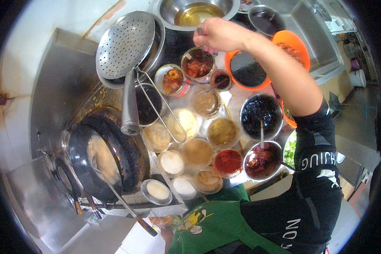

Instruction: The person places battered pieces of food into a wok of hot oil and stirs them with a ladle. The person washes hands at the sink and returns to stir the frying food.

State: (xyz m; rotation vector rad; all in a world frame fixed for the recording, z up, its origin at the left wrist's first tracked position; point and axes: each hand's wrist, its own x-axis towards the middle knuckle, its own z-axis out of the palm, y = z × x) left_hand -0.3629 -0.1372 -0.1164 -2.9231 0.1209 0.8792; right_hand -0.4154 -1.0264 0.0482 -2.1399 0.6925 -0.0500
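My right hand (211, 35) is closed around a thin metal utensil (199, 30), likely a spoon. The rounded end of its handle shows at the fist; its lower end is mostly hidden. Directly below the fist is an open tin can (197, 65) of chunky red sauce. A second tin can (173, 81), with orange-red oily contents, stands beside it. Close by is a small cup of dark liquid (221, 82). Above the hand sits a wide steel basin (198, 14) holding yellow oil. My left hand is out of view.
A black wok (79, 158) with cloudy liquid and a ladle (127, 200) sits at the lit burner. A perforated strainer (125, 44) rests over a pot. Several tubs of seasoning, including red powder (228, 162), crowd the counter. Orange bowls (230, 66) stand under my forearm, near a sink (317, 38).
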